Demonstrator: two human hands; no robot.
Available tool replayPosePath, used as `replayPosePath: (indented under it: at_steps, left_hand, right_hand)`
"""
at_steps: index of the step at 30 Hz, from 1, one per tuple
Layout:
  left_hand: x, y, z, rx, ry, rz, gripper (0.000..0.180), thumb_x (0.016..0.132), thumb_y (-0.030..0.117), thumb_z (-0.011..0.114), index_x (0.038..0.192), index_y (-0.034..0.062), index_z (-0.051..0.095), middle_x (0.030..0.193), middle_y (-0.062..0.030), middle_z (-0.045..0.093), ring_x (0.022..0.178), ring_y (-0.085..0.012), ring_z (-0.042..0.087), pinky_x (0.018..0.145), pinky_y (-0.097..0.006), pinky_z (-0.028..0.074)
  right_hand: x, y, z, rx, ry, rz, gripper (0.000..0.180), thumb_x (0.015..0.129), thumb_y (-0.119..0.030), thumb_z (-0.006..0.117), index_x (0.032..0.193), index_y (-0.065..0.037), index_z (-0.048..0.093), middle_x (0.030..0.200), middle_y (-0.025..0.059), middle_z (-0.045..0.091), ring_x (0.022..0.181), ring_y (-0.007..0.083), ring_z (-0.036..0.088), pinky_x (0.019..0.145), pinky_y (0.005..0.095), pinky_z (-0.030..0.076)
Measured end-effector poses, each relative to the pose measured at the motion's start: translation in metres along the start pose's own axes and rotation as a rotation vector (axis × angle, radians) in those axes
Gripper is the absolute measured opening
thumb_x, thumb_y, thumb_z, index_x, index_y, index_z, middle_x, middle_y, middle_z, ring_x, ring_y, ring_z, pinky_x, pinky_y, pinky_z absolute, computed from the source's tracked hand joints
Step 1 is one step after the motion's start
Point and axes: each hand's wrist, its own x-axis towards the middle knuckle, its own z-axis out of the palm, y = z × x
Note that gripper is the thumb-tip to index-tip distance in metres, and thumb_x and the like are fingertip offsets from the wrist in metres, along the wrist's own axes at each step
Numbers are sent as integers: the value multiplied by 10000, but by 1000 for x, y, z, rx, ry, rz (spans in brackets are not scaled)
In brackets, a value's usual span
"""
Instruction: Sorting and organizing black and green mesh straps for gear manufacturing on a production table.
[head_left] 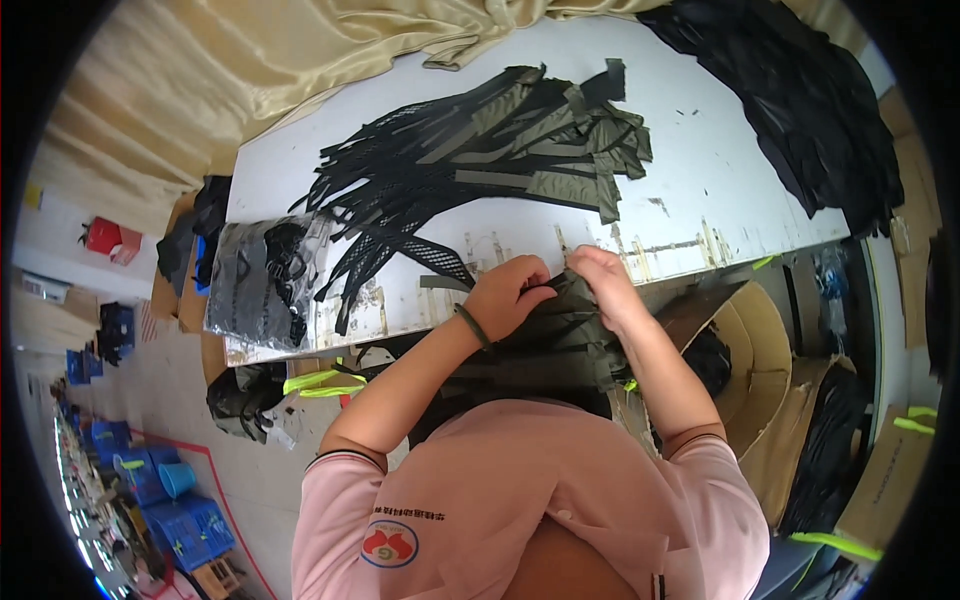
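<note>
Both my hands are at the near edge of the white table, closed on an olive-and-black fabric piece [572, 290]. My left hand [508, 296], with a dark band at its wrist, grips it with bent fingers. A short gap to the right, my right hand [600, 278] pinches it near its upper end. More olive and black strips [560, 345] hang below my hands, in front of my body; my forearms partly hide them. Beyond my hands spreads a pile of black mesh straps with olive fabric ends [500, 150].
A clear plastic bag of black and grey straps [265, 285] lies at the table's left corner. Black fabric [790, 110] is heaped at the far right of the table [690, 200]. Open cardboard boxes [755, 350] stand to my right, blue crates [190, 530] on the floor at left.
</note>
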Motion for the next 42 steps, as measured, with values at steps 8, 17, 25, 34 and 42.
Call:
replayPosePath:
  at_steps: [8, 17, 25, 34, 42]
  left_hand:
    - [4, -3, -2, -521, -11, -69, 153, 808, -13, 563, 946, 27, 617, 865, -46, 576, 787, -150, 553, 698, -248, 423]
    - [12, 2, -12, -356, 17, 46, 191, 824, -42, 520, 964, 28, 628, 792, -35, 547, 745, -125, 528, 703, -247, 419]
    - [16, 2, -10, -109, -211, -256, 250, 845, 194, 618, 999, -2, 620, 873, -76, 661, 791, -111, 566, 734, -262, 452]
    - [7, 10, -24, -198, -480, -290, 416, 813, 380, 630, 909, -24, 607, 780, -193, 617, 708, -246, 584, 660, -355, 439]
    - [-82, -34, -62, 86, -812, -400, 355, 800, 312, 666, 741, 16, 478, 572, -95, 489, 537, -167, 497, 498, -334, 372]
  right_hand:
    - [-15, 9, -19, 408, -345, 106, 253, 872, -94, 522, 1102, 8, 550, 980, 42, 591, 883, 123, 551, 763, 242, 433]
    - [-31, 20, -15, 536, -386, 66, 230, 823, 16, 526, 1051, -8, 510, 964, 87, 597, 809, 223, 605, 706, 339, 483]
    - [-21, 3, -24, -550, 267, -587, 122, 887, -78, 514, 1006, -51, 513, 707, -15, 551, 615, 118, 537, 539, 234, 409]
    - [-37, -25, -38, -77, -221, -79, 69, 859, -117, 598, 856, -51, 580, 699, -37, 536, 618, 50, 469, 562, 208, 401]
    - [-62, 37, -128, -508, -371, 367, 141, 835, -88, 618, 751, -35, 518, 643, -11, 534, 544, 67, 492, 504, 226, 419]
